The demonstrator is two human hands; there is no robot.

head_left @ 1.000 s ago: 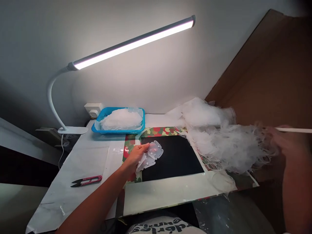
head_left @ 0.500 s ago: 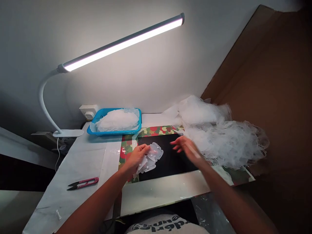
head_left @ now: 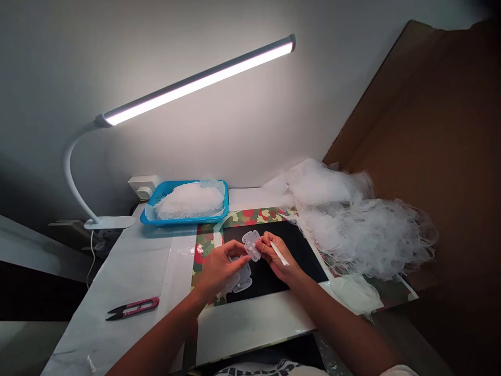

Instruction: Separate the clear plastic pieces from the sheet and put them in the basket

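Over the black mat (head_left: 289, 245), my left hand (head_left: 219, 267) is closed on several translucent white cutout pieces (head_left: 243, 279) with small slots and holes. They fan out below its fingers. A single similar piece (head_left: 251, 245) stands tilted between the hands. My right hand (head_left: 278, 258) pinches its right edge, and my left fingertips are close to its lower left; whether they touch it I cannot tell. A slim white stick-like tool (head_left: 279, 253) also sits in my right hand, lying across its back.
Red-handled thread snips (head_left: 133, 309) lie on the white table covering (head_left: 129, 261). A blue basket (head_left: 183, 221) of white sheer pieces stands behind. On the right is a heap of stringy white scraps (head_left: 376, 235), beside a brown cardboard panel (head_left: 422, 130). A lamp (head_left: 199, 78) hangs above.
My right hand has moved left to my left hand and now pinches one cutout piece from its upper edge. The rest of the bunch sits lower in my left hand.
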